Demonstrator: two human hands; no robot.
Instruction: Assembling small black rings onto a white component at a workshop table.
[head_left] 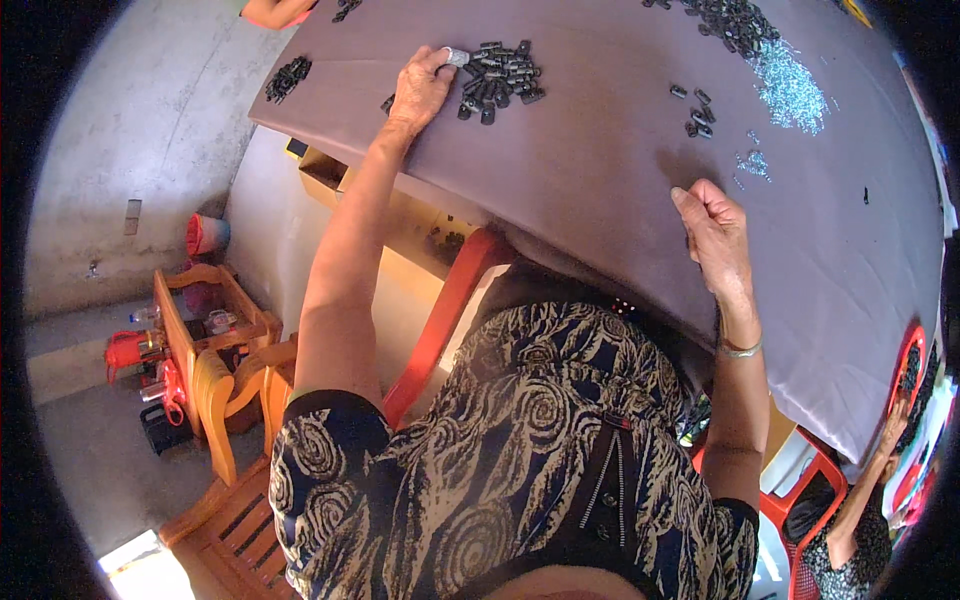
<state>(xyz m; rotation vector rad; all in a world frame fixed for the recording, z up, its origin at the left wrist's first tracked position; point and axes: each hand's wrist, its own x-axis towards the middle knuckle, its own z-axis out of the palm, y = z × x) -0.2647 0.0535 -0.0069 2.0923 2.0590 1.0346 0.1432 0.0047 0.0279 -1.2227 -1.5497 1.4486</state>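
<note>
My left hand [424, 92] reaches to the left edge of a heap of small black plastic pieces [503, 78] on the cloth-covered table. A silvery-grey wrap [457, 57] shows at its fingertips, against the heap. Its fingers are bent together, and what they hold, if anything, is hidden. Over the table's near right part, my right hand [716, 235] is closed, thumb pressed on curled fingers. Whatever is in it cannot be made out. Beyond it lie several loose black pieces [699, 115] and a small scatter of shiny metal bits [754, 164].
A larger pile of silvery bits [792, 88] adjoins a black heap [735, 25] at the far right. Another black pile [289, 79] lies near the left edge. Open cartons [322, 172] stand below. A co-worker's hand [893, 425] is beside a red tray [908, 366].
</note>
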